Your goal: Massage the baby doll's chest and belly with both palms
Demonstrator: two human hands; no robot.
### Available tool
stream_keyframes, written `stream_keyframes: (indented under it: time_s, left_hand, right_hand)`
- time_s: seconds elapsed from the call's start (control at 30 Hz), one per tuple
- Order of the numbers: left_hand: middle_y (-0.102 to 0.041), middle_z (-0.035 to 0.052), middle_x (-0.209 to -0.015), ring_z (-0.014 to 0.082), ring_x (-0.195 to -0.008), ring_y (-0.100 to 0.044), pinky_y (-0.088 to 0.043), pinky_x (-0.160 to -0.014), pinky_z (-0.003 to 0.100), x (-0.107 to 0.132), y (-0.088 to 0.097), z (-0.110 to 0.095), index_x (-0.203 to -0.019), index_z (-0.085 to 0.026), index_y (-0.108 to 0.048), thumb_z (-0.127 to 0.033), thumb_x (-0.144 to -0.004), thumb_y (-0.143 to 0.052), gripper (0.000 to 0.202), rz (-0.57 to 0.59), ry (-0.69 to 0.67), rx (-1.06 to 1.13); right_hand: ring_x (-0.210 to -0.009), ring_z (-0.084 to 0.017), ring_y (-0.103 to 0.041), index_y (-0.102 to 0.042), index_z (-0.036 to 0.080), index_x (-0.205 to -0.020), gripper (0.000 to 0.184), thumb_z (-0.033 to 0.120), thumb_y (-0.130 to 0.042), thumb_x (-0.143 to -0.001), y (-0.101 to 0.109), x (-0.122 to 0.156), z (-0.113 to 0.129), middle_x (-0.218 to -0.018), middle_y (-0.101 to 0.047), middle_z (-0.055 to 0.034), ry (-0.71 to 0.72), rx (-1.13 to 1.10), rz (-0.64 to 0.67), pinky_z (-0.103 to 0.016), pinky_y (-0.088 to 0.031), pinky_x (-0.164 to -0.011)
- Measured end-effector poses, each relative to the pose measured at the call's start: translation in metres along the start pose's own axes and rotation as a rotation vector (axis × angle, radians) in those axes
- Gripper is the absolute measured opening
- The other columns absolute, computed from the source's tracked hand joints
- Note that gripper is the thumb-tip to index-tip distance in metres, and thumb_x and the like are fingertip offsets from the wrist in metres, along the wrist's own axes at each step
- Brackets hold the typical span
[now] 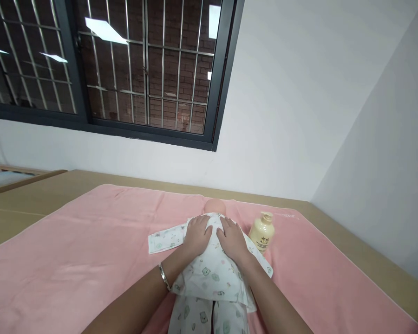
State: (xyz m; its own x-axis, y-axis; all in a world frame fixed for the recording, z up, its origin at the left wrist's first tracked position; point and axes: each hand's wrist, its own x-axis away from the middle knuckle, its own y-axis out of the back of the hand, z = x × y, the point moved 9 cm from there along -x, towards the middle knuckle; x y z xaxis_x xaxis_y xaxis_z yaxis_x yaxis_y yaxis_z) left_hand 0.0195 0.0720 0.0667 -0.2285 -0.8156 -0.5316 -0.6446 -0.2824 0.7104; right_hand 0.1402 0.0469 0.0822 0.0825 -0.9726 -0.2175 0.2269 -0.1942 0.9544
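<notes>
A baby doll (pixel 215 206) lies on a pink towel, its head toward the wall and its legs toward me. It wears a white long-sleeved top (pixel 209 278) and matching trousers (pixel 191 315), both printed with small green figures. My left hand (pixel 197 234) rests flat on the left side of the upper body, fingers stretched out. On the right side my right hand (pixel 232 237) lies the same way, with the thumbs close to each other. One sleeve (pixel 165 239) stretches out to the left. The face is not visible.
A pale yellow pump bottle (pixel 263 232) stands right of the doll, close to the right sleeve. The pink towel (pixel 90 241) covers much of a wooden surface (pixel 31 199). Behind it rise a white wall (pixel 271 116) and a dark-framed window (pixel 153 127) with metal bars.
</notes>
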Motion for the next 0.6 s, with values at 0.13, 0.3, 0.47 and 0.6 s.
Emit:
stream_keyframes:
  time_s: [0.13, 0.3, 0.47, 0.6]
  left_hand:
    - [-0.068, 0.0087, -0.111, 0.0247, -0.106, -0.06, -0.044, -0.097, 0.041, 0.003, 0.008, -0.007, -0.109, -0.019, -0.062, -0.026, -0.092, -0.038, 0.03, -0.052, -0.001, -0.029]
    - [-0.069, 0.0092, -0.104, 0.0253, -0.103, -0.061, -0.046, -0.094, 0.041, 0.007, 0.011, -0.003, -0.104, -0.019, -0.063, -0.028, -0.09, -0.043, 0.026, -0.091, 0.076, -0.034]
    - [-0.06, 0.0093, -0.13, 0.0248, -0.124, -0.051, -0.035, -0.108, 0.044, 0.001, 0.002, 0.0, -0.125, -0.019, -0.056, -0.029, -0.093, -0.039, 0.037, -0.03, 0.013, 0.005]
    - [-0.065, 0.008, -0.12, 0.0227, -0.114, -0.057, -0.042, -0.102, 0.041, -0.001, 0.0, -0.006, -0.116, -0.02, -0.06, -0.025, -0.093, -0.038, 0.033, 0.002, -0.066, 0.069]
  right_hand:
    - [-0.125, -0.025, -0.049, -0.054, 0.017, -0.132, 0.045, 0.027, -0.031, -0.095, 0.012, 0.006, 0.013, -0.132, -0.058, -0.0129, 0.014, 0.068, -0.048, -0.036, -0.03, -0.105]
    - [-0.109, -0.026, -0.059, -0.063, 0.015, -0.118, 0.042, 0.03, -0.03, -0.096, 0.016, 0.012, 0.015, -0.115, -0.066, -0.0155, -0.102, 0.14, -0.079, -0.036, -0.039, -0.094]
    - [-0.136, -0.025, -0.037, -0.044, 0.016, -0.142, 0.05, 0.029, -0.032, -0.095, 0.008, 0.003, 0.006, -0.146, -0.044, -0.0126, -0.017, 0.034, -0.044, -0.04, -0.025, -0.109]
    - [-0.132, -0.023, -0.043, -0.055, 0.022, -0.133, 0.045, 0.025, -0.034, -0.093, 0.012, 0.002, 0.012, -0.139, -0.053, -0.0082, 0.062, -0.01, -0.032, -0.037, -0.028, -0.107]
